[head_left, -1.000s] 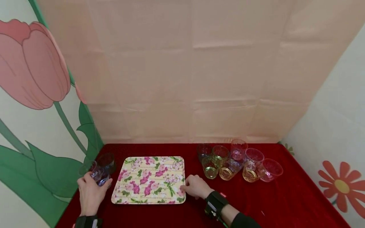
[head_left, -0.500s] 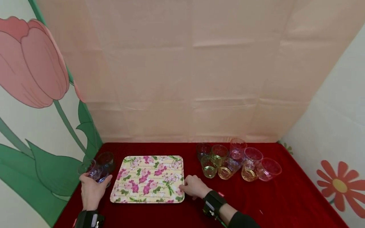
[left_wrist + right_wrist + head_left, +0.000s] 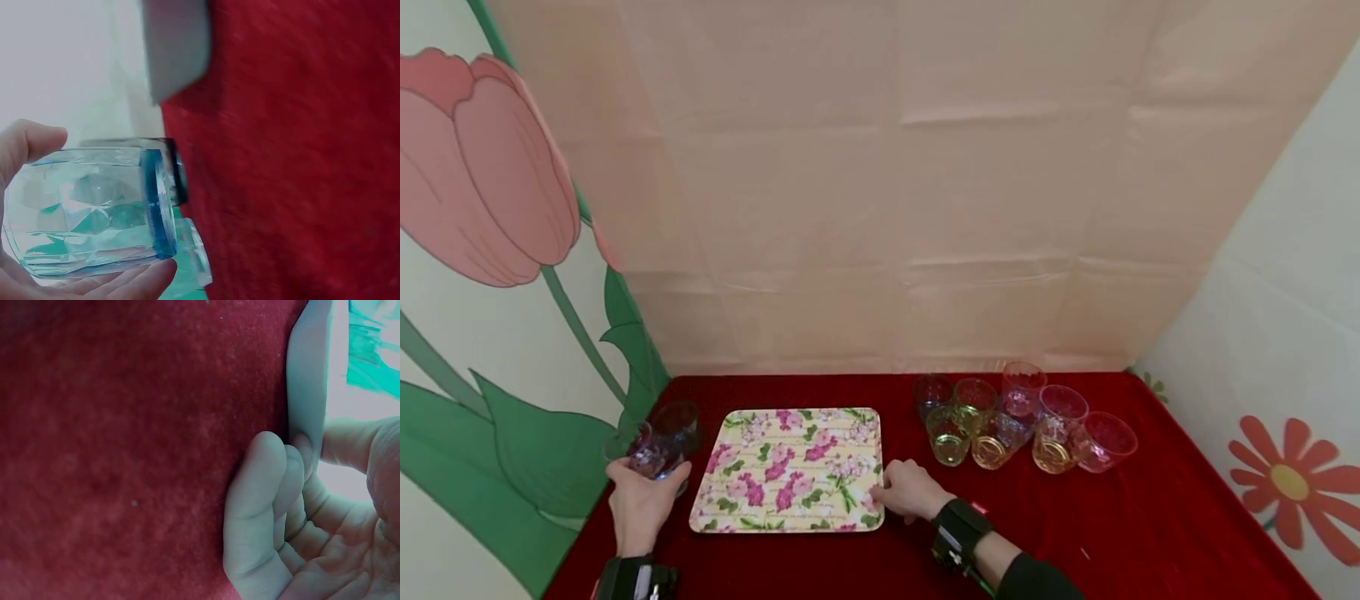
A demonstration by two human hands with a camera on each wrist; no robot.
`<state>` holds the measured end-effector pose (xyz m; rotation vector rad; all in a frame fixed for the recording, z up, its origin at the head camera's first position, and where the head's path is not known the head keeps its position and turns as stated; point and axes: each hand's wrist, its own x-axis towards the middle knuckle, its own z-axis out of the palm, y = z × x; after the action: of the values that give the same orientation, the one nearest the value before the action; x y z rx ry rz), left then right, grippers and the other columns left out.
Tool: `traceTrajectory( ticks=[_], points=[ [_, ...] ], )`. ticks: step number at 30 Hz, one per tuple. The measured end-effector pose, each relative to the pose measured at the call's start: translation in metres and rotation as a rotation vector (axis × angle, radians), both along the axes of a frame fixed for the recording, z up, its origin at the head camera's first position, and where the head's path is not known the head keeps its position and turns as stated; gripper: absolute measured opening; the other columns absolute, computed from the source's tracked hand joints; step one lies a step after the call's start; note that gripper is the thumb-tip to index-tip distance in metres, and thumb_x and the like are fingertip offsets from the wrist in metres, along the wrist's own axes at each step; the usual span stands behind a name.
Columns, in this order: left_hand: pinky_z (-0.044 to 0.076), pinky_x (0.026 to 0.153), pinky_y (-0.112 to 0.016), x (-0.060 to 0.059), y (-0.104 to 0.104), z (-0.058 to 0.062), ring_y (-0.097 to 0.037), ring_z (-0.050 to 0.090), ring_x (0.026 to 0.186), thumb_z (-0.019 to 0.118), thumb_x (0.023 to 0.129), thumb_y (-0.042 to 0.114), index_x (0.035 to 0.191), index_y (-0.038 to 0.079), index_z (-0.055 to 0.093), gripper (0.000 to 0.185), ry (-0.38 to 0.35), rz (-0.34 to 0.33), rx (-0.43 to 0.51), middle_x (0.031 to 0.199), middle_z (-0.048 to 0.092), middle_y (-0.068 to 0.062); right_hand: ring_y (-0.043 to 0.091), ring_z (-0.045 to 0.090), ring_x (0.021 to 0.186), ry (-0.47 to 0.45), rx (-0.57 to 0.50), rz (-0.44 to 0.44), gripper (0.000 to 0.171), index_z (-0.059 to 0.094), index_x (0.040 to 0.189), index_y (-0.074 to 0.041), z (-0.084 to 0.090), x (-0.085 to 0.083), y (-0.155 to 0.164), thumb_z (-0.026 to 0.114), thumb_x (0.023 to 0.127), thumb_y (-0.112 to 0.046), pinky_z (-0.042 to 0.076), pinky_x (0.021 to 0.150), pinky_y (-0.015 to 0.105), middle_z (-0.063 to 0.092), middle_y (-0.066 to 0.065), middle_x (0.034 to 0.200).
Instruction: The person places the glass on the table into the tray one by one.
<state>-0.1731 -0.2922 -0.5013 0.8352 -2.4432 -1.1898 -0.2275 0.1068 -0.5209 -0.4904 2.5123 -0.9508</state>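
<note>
My left hand (image 3: 643, 504) holds a clear faceted glass (image 3: 94, 215) with a blue base, thumb on one side and fingers on the other. In the left wrist view the glass lies sideways across the picture. Just behind it in the head view are a dark-tinted glass (image 3: 676, 425) and a greenish one (image 3: 622, 439), partly hidden. A rectangular tray (image 3: 786, 471) with pink flowers on pale yellow lies on the table. My right hand (image 3: 913, 492) pinches its right edge, fingers curled against the tray's side (image 3: 307, 375) in the right wrist view.
Several tinted glasses stand close together at the back right, among them a dark one (image 3: 931, 393), a green one (image 3: 950, 442) and a pink one (image 3: 1107, 442). Red cloth (image 3: 1150, 533) covers the table. A beige sheet (image 3: 887, 208) hangs behind it.
My left hand has shifted slightly and the glass in it has turned a little. The right hand keeps its hold on the tray edge. The whole head view has drifted slightly.
</note>
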Motion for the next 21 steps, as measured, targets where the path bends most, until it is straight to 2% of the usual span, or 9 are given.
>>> traceTrajectory(
  ticks=[9,15,21],
  points=[
    [0.042,0.09,-0.062,-0.001,0.017,0.021,-0.053,0.045,0.116,0.077,0.076,0.053,0.144,-0.001,0.022,0.102,0.083,0.004,0.035,0.129,0.043,-0.04,0.012,0.048,0.041,0.013,0.026,-0.013,0.036,0.07,0.063,-0.017,0.001,-0.001,-0.002,0.059,0.096,-0.029,0.046,0.041,0.027,0.039,-0.007,0.044],
    [0.037,0.099,-0.065,-0.004,0.026,0.026,-0.053,0.041,0.124,0.075,0.078,0.056,0.15,-0.003,0.021,0.107,0.104,-0.029,0.015,0.137,0.04,-0.038,0.012,0.048,0.041,0.003,0.027,-0.014,0.037,0.069,0.063,-0.016,0.001,0.0,-0.004,0.059,0.096,-0.029,0.046,0.042,0.027,0.039,-0.007,0.044],
    [0.037,0.099,-0.063,-0.006,0.033,0.026,-0.051,0.042,0.124,0.078,0.076,0.054,0.147,-0.003,0.026,0.104,0.157,-0.068,0.009,0.136,0.043,-0.035,0.012,0.048,0.04,0.011,0.015,-0.007,0.037,0.07,0.063,-0.017,0.0,-0.001,-0.002,0.06,0.096,-0.03,0.046,0.041,0.027,0.041,-0.006,0.044]
  ],
)
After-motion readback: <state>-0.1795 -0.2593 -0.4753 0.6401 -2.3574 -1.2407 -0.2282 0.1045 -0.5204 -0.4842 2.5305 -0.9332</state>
